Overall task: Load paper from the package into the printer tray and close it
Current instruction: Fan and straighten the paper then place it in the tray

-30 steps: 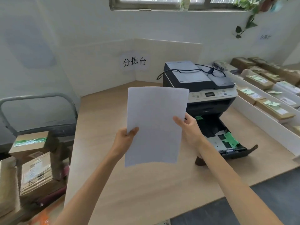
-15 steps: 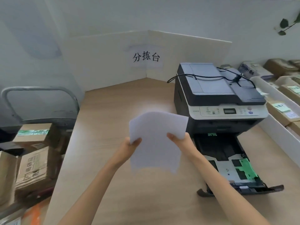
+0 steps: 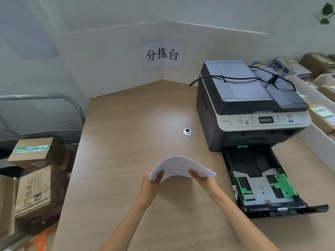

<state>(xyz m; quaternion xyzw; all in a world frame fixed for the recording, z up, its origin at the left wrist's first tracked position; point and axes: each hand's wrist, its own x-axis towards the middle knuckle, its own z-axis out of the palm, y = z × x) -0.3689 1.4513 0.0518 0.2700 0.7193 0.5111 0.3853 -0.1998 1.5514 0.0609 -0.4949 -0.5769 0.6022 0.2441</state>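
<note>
A thin stack of white paper (image 3: 178, 166) arches upward just above the wooden desk, left of the tray. My left hand (image 3: 151, 183) grips its left edge and my right hand (image 3: 203, 180) grips its right edge. The dark grey printer (image 3: 250, 104) stands at the right of the desk. Its black paper tray (image 3: 259, 180) is pulled out toward me, with green guides and no paper inside. The paper package is not in view.
A round cable grommet (image 3: 188, 132) sits in the desk (image 3: 126, 142) left of the printer. A black cable (image 3: 241, 78) lies across the printer lid. White bins of parcels (image 3: 324, 113) line the right. Cardboard boxes (image 3: 34, 178) fill a cart at the left.
The paper came down from upright in front of me to low over the desk and is now bowed upward between both hands. The view tilted down and closer to the printer.
</note>
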